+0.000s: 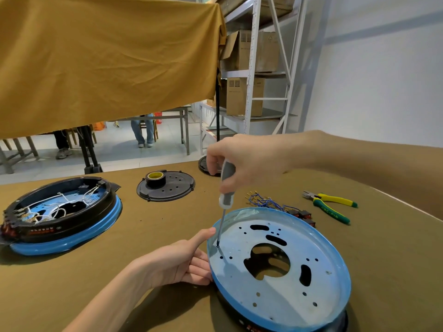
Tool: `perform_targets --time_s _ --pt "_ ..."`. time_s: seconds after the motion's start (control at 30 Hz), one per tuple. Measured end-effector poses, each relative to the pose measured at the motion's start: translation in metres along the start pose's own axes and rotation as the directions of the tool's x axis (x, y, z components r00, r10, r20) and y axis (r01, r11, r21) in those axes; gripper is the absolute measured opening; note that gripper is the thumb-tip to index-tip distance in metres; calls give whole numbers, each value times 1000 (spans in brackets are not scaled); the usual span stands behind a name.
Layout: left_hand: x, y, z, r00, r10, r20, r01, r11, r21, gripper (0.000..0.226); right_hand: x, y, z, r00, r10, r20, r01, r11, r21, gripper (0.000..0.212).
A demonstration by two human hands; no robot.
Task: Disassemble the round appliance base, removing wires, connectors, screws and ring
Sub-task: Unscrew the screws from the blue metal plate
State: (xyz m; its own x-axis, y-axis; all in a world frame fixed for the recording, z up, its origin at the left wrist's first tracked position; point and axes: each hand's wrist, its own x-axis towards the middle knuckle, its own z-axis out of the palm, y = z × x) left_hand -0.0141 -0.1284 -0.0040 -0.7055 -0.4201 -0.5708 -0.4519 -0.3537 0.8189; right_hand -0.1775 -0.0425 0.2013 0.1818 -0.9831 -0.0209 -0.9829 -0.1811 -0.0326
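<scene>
1. Right now, in the head view, a person is working at a table (72, 283) covered in brown cloth, with the round appliance base (282, 271) lying near the front edge on the right, its pale blue perforated plate facing up.
2. The right hand (247, 161) is gripping the grey handle of a screwdriver (226, 188), fingers curled round it from above, and the shaft is standing almost upright with its tip sitting in a hole by the base's left rim.
3. The left hand (177, 264) is resting against the left edge of the base, fingers relaxed and lying along the rim, thumb stretching up toward the screwdriver shaft; it is grasping nothing.
4. Just behind the base, a bundle of blue wires with connectors (268, 202) is lying loose on the cloth.
5. Green and yellow pliers (332, 206) are lying to the right of those wires, well apart from the hands.
6. Further left, a second base (62, 216) with white wiring inside is sitting on the table.
7. Between the two bases, toward the back, a black round cover (167, 188) is carrying a roll of tape (155, 177).
</scene>
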Motion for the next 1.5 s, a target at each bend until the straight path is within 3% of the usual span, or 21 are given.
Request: perform_targets --time_s 0.1,0.2,0.27,0.33,0.4,0.5,0.67,0.77,0.87,0.93,1.07,1.13,1.2,1.3,1.4,1.47,1.5 --pt "1 -1 0 1000 4 -10 -4 1000 5 73 -3 1 -4 997 -35 74 29 995 92 40" --pt "2 -1 0 1000 6 -12 -6 1000 6 74 -1 0 8 994 79 -74 -93 974 -209 52" --pt "2 -1 0 1000 10 -9 -10 1000 2 71 1 1 15 983 67 -173 -124 932 -342 62" --pt "1 0 1 1000 10 -5 -10 1000 3 68 3 3 12 988 19 -154 -59 963 -261 45" --pt "1 0 1 1000 11 -5 -11 1000 3 67 2 3 2 998 -19 -65 16 999 -41 27" --pt "-1 1 3 1000 9 -2 -9 1000 13 67 0 4 -3 997 -58 47 50 987 151 37" --pt "-4 1 6 1000 16 -17 -16 1000 7 65 4 7 10 989 118 -90 -136 964 -230 61" --pt "-4 2 6 1000 11 -28 -10 1000 16 65 5 8 6 995 33 -90 -40 996 -77 33" --pt "-3 3 7 1000 8 -25 -8 1000 16 63 -1 6 -1 997 -75 13 73 989 126 40" --pt "-2 2 7 1000 10 -28 -9 1000 22 63 -3 5 1 999 -44 17 42 995 88 45" --pt "1 0 5 998 14 -53 -13 1000 28 65 1 2 11 985 105 -139 -135 965 -224 60" --pt "1 1 6 999 10 -52 -9 999 34 66 4 2 12 986 42 -161 -69 985 -161 42" --pt "1 1 5 999 14 -51 -12 999 30 66 2 1 4 997 -21 -68 21 1000 5 23" --pt "2 0 5 999 17 -49 -16 999 32 65 1 2 -1 998 -52 36 48 993 108 33" --pt "3 -1 5 998 18 -61 -16 999 38 67 4 1 12 993 80 -82 -91 987 -133 42" --pt "4 -1 4 998 20 -66 -18 999 37 68 7 2 19 981 72 -178 -125 942 -311 52" --pt "4 -1 4 997 19 -68 -16 999 40 69 8 3 19 981 42 -189 -97 950 -297 47"
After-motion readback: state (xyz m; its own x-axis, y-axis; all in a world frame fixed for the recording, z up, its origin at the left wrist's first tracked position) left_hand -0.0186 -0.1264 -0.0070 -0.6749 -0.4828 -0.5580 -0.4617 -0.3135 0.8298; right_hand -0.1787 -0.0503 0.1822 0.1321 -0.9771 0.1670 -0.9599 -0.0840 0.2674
